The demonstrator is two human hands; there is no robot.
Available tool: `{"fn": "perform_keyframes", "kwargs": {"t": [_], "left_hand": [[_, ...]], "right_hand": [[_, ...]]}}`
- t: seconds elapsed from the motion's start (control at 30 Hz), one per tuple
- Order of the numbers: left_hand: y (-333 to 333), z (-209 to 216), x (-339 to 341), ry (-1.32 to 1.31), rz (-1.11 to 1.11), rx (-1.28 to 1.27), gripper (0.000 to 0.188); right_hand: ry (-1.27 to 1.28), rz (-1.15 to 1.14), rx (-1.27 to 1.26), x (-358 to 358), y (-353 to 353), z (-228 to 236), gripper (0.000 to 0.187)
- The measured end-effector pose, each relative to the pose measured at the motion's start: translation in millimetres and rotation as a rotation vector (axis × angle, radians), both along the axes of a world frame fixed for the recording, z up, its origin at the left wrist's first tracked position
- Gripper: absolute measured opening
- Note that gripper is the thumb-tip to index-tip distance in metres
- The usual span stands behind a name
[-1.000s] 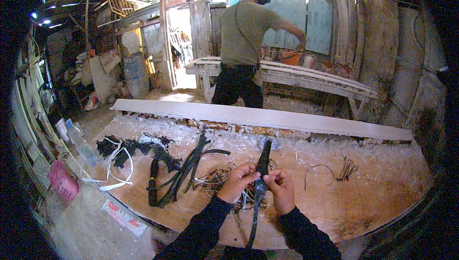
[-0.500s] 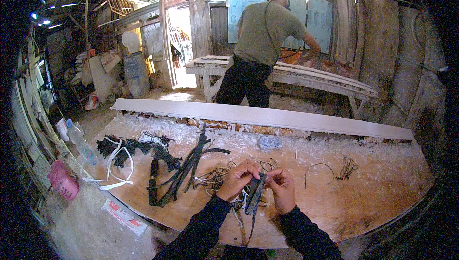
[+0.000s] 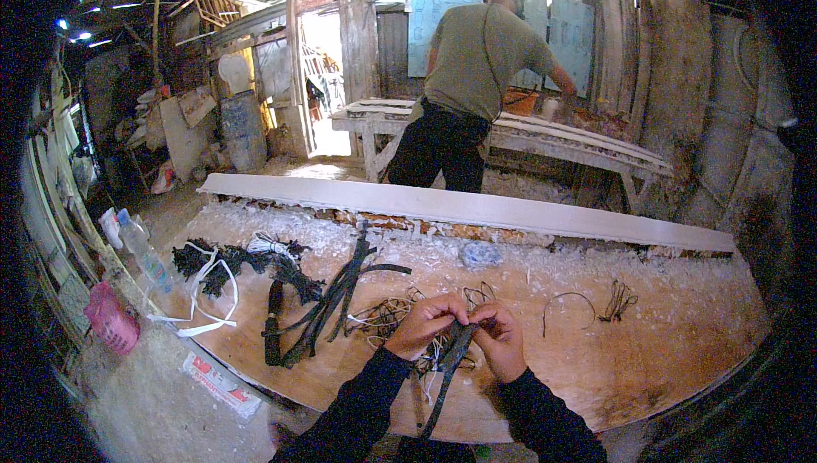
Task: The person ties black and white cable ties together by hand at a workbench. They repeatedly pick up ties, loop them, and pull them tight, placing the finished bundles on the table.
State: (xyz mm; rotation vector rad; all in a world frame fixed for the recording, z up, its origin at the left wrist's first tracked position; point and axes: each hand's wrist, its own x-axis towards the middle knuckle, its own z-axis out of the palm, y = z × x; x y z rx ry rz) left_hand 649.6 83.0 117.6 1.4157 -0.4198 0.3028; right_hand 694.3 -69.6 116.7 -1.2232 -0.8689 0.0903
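Observation:
My left hand (image 3: 431, 325) and my right hand (image 3: 500, 342) meet above the board, thumbs and fingertips pinched together. Between them they hold the upper end of a dark, flexible strip (image 3: 450, 367), which hangs down toward the near edge. Fingers hide its very top. Beneath and behind my hands lies a tangle of thin dark and white cords (image 3: 388, 313). To the left sit several black strips (image 3: 332, 301) and a dark rod-like roll (image 3: 272, 327).
The plywood board (image 3: 553, 378) carries a bundle of black cords (image 3: 223, 269), a white ribbon (image 3: 197, 301) and a small coil (image 3: 617, 301). A white ledge (image 3: 459, 206) borders its far side. A plastic bottle (image 3: 143, 252) and pink bag (image 3: 111, 318) are left. Beyond, a person (image 3: 481, 63) works at a bench (image 3: 587, 146).
My hands have come closer together, fingertips now meeting. The strip, earlier doubled with a thin tail, now hangs as one wider length. The person behind has shifted slightly right.

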Motion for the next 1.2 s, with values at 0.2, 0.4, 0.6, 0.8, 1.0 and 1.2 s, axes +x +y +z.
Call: {"fn": "perform_keyframes", "kwargs": {"t": [0.2,0.4,0.6,0.8,1.0,1.2], "left_hand": [[-5,4,-8,0.3,0.012,-0.085,0.011],[-8,10,-9,0.282,-0.033,-0.113,0.018],[-5,11,-9,0.351,-0.116,-0.174,0.017],[-8,12,-10,0.344,-0.097,-0.194,0.019],[-7,13,-10,0.339,-0.081,-0.145,0.02],[-6,13,-10,0.346,-0.115,-0.175,0.02]], "right_hand": [[0.316,0.117,-0.114,1,-4,5,0.02],[0.611,0.231,0.01,-5,-2,18,0.026],[0.686,0.281,0.077,-8,-2,23,0.025],[0.703,0.281,0.07,-7,-1,22,0.028],[0.752,0.329,0.098,-8,-4,22,0.032],[0.767,0.353,0.112,-6,-3,18,0.036]]}}
